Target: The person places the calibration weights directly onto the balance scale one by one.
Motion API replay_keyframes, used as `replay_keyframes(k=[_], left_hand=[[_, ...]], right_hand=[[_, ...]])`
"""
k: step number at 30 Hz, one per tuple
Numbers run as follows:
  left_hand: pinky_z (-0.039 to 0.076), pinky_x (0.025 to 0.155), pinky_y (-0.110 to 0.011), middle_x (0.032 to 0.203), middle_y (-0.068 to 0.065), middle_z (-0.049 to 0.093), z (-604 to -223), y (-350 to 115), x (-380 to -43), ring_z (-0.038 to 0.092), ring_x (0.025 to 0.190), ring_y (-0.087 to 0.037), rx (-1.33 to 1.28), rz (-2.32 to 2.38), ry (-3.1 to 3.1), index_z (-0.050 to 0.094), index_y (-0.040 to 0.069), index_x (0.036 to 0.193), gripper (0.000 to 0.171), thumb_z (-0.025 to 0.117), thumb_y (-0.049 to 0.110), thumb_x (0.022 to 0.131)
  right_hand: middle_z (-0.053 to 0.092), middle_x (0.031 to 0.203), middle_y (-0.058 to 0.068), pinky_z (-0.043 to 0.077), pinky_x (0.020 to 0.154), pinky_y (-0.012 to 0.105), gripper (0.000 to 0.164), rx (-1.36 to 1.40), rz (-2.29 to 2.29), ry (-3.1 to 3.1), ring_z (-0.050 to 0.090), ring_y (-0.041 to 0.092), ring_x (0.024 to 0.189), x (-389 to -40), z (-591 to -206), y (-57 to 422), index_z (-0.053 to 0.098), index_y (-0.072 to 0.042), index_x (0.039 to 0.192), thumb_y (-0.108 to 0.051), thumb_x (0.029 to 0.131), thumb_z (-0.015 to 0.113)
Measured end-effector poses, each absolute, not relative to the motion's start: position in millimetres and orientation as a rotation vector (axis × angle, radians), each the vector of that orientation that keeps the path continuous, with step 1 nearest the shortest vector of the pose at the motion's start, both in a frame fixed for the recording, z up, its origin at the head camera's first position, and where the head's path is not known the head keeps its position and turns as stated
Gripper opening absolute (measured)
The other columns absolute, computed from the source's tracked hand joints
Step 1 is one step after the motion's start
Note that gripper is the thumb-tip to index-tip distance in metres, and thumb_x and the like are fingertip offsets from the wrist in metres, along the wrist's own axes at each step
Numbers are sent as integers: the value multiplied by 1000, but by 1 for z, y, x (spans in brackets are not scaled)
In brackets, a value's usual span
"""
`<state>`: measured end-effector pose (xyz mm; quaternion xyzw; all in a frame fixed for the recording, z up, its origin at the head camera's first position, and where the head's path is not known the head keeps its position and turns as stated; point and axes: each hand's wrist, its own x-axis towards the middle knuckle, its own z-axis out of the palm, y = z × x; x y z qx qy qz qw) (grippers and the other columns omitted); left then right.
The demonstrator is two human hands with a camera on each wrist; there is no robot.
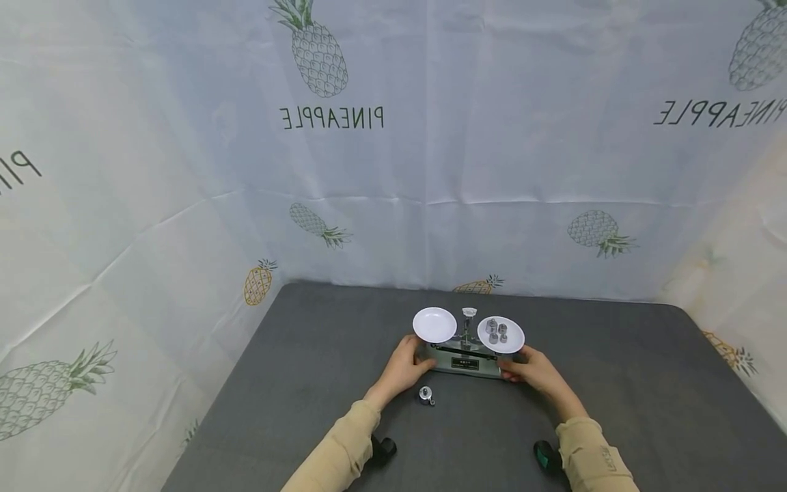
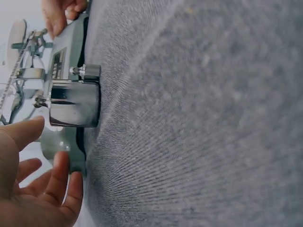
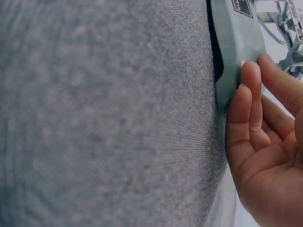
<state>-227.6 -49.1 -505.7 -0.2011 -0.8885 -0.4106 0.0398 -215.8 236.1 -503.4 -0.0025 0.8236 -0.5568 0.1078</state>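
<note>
A balance scale [image 1: 464,364] with a pale green base stands on the dark table. My left hand [image 1: 402,367] holds the base's left end, thumb toward the front. At the right end, my right hand [image 1: 536,373] grips the base; its fingertips touch the green edge [image 3: 234,52] in the right wrist view. The left white pan [image 1: 434,324] is bare. On the right pan [image 1: 515,340] stand several metal weights [image 1: 493,332]. In front of the scale, a large shiny weight [image 2: 75,105] and a small weight [image 2: 92,72] stand together on the cloth.
A grey cloth covers the tabletop [image 1: 307,362]. Behind and beside it hangs a pale curtain [image 1: 393,157] printed with pineapples. Dark wrist devices sit under both forearms, one by the left sleeve [image 1: 338,444] and one by the right sleeve [image 1: 590,451].
</note>
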Motion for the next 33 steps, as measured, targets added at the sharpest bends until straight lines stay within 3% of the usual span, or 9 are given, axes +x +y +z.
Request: replay_keyframes(k=[10, 23, 33], left_hand=[[43, 60, -17, 118, -16, 56, -501, -62, -211, 48, 64, 0, -625, -1309, -2706, 49, 3, 131, 52, 66, 23, 86], [42, 58, -17, 112, -12, 61, -490, -70, -190, 53, 68, 1, -713, -1357, -2840, 58, 5, 124, 42, 64, 26, 88], [45, 62, -16, 106, -9, 62, -491, -73, -187, 57, 70, 1, -846, -1330, -2881, 61, 7, 119, 43, 71, 25, 81]], right_hand=[[63, 79, 5, 49, 60, 26, 55, 18, -1493, 2545, 58, 11, 64, -213, -508, 237, 46, 7, 126, -23, 85, 67], [68, 71, 4, 52, 60, 26, 40, 3, -1585, 2479, 63, 11, 64, -211, -503, 234, 53, 12, 111, -14, 85, 67], [67, 73, 7, 52, 60, 27, 35, -82, -1488, 2550, 62, 11, 63, -213, -499, 237, 54, 12, 107, -13, 85, 65]])
